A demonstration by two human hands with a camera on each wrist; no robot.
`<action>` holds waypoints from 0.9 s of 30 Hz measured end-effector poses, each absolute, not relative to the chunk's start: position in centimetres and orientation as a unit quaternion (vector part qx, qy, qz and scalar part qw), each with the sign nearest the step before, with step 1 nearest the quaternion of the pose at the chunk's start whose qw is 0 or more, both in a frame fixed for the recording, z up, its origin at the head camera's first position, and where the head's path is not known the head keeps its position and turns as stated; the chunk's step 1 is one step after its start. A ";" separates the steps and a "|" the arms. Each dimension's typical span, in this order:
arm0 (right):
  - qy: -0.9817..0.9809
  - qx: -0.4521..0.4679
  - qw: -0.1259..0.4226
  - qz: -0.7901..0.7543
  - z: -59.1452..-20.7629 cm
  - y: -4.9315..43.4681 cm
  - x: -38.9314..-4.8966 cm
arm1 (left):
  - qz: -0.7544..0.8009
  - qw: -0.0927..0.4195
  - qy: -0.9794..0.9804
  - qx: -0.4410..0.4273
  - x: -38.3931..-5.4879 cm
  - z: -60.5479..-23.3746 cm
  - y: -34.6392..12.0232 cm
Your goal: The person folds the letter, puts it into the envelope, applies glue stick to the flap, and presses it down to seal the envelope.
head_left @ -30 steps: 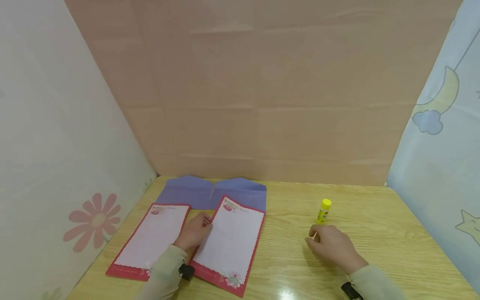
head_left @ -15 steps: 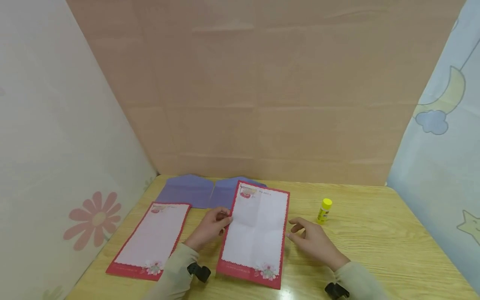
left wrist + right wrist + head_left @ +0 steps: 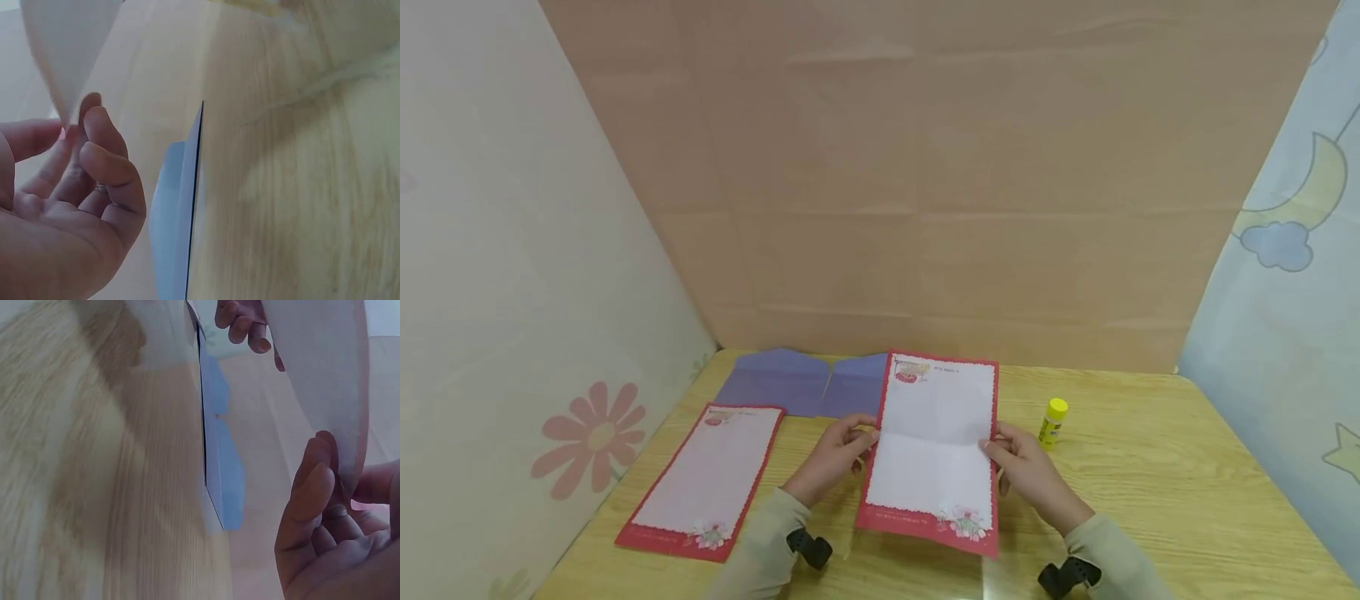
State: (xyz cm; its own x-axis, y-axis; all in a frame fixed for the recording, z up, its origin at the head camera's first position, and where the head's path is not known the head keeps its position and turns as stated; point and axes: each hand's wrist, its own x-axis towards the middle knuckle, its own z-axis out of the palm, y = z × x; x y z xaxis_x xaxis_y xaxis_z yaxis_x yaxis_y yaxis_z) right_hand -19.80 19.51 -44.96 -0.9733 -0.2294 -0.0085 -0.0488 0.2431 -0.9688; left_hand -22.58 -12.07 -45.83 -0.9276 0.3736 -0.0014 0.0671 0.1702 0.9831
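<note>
A sheet of letter paper (image 3: 936, 450) with a red border and a flower print is held up above the table between both hands. My left hand (image 3: 835, 454) pinches its left edge between thumb and fingers. On the opposite edge, my right hand (image 3: 1030, 475) pinches it with the thumb on the printed face. Both wrist views show the sheet's pale back, with the left hand (image 3: 81, 200) and the right hand (image 3: 337, 531) each gripping an edge. A second red-bordered sheet (image 3: 707, 475) lies flat on the left of the table.
Two purple envelopes with raised flaps lie side by side at the back: the left envelope (image 3: 771, 387) and the right envelope (image 3: 853, 392), partly covered by the held sheet. A yellow glue stick (image 3: 1052, 423) stands upright beyond the right hand. Walls surround the wooden table (image 3: 1150, 467).
My left hand has lifted the sheet off the table and carried it right. My right hand has moved left and taken hold of its right edge.
</note>
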 end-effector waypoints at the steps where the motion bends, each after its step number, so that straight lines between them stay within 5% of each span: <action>1: 0.782 -0.088 0.078 -0.612 -44.9 19.6 -19.8 | 0.627 0.123 0.754 0.148 -22.6 -45.8 -12.1; 27: 0.761 -0.110 0.097 -0.632 -44.5 20.5 -19.6 | 0.613 0.131 0.762 0.162 -22.5 -46.0 -12.0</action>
